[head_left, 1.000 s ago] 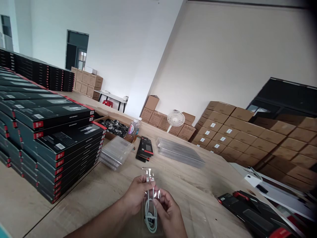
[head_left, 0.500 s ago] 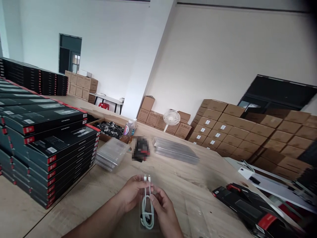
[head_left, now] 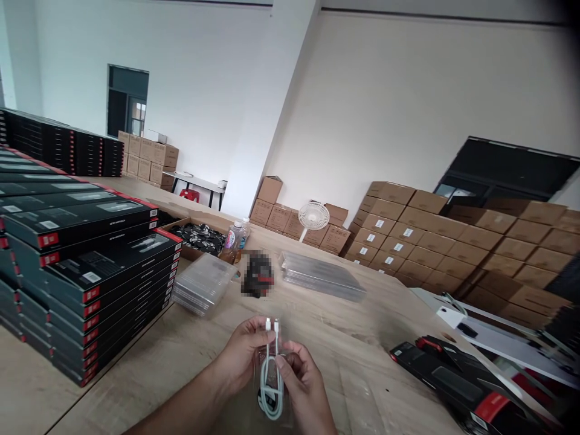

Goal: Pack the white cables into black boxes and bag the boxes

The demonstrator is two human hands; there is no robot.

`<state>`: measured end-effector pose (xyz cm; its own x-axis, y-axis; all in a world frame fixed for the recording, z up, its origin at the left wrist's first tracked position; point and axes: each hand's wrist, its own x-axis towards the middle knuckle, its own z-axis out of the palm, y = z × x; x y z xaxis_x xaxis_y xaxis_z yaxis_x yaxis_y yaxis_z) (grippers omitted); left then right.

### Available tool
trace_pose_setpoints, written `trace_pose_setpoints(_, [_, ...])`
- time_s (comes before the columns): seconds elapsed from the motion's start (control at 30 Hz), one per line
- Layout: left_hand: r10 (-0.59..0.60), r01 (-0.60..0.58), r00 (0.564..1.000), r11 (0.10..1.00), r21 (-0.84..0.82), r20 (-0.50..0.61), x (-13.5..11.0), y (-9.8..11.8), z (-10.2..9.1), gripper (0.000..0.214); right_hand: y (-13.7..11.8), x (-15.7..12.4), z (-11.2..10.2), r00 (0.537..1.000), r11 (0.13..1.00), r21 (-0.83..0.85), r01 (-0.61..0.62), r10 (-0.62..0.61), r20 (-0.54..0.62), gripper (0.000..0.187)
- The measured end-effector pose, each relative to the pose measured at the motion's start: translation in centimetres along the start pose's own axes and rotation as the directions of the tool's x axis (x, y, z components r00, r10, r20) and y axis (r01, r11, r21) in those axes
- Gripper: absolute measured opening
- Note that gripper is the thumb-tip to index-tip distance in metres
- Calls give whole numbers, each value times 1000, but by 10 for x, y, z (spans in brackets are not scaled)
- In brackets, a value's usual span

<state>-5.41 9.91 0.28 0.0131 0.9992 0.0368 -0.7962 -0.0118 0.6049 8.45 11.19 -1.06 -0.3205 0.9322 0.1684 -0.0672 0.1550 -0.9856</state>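
The clear wrapper that rose above the plugs a second ago no longer shows there, and the two plugs now stand bare. The white cable is coiled into a long narrow loop, held just above the table. The left hand has its grip closed under the plugs, and the right hand pinches the loop's side. Farther back, an open cardboard box holds a heap of small dark pieces.
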Motion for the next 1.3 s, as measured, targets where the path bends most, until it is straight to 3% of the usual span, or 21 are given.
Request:
trace_pose_setpoints(0.27, [0,1,994,1000,3,-113,2,2,2,45,-9,-1,2,999,1000,17,-3,3,-35,35])
trace_pose_setpoints(0.43, [-12,17,997,997,71,-72,-2,-1,7,43,-6,1,-1,992,983,185,14,9,-124,52])
trace_pose_setpoints(0.53, [-14,16,1000,996,88,-24,-4,-3,9,37,-8,0,2,994,961,275,21,11,-112,59])
trace_pose_setpoints(0.63, [-61,64,997,995,72,-44,-5,-4,9,40,-11,-3,5,994,940,341,-5,42,-101,60])
trace_pose_setpoints(0.73, [-94,97,994,993,64,-55,-5,-5,9,41,-11,-3,6,992,928,371,-32,74,-98,63])
trace_pose_setpoints(0.93, [-35,44,994,995,85,-108,-4,-8,10,49,-8,0,0,989,938,347,-22,70,-128,63])
trace_pose_setpoints(1.1, [-50,55,995,997,49,-86,-4,-9,9,50,-8,1,-1,989,938,347,-16,66,-131,60])
trace_pose_setpoints(1.3, [-83,83,996,997,-7,28,-5,-10,9,39,-13,-3,5,990,922,385,-27,78,-115,61])
